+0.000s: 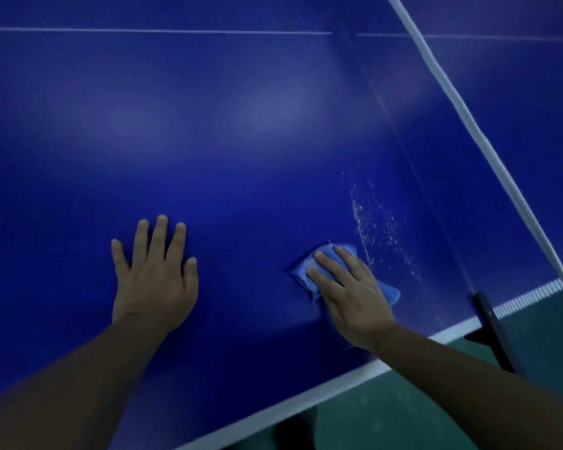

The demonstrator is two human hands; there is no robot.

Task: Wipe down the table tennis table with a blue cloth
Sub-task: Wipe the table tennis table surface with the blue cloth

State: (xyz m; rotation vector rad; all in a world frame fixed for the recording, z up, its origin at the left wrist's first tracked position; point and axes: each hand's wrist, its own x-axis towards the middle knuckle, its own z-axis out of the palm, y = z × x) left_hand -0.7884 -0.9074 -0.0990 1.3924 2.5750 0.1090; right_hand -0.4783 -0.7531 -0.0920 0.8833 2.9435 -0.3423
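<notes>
The dark blue table tennis table (241, 125) fills most of the view. A light blue cloth (301, 271) lies bunched on it near the white side line. My right hand (348, 293) presses flat on the cloth with straight fingers, covering most of it. My left hand (155, 274) rests palm down on the bare table surface to the left, fingers spread. A patch of small water droplets (376, 222) speckles the table just beyond and to the right of the cloth.
The net's white top band (462, 115) runs diagonally at the right, held by a black clamp post (491, 329) at the table's edge. The white edge line (306, 401) marks the near side. Green floor (436, 401) lies below.
</notes>
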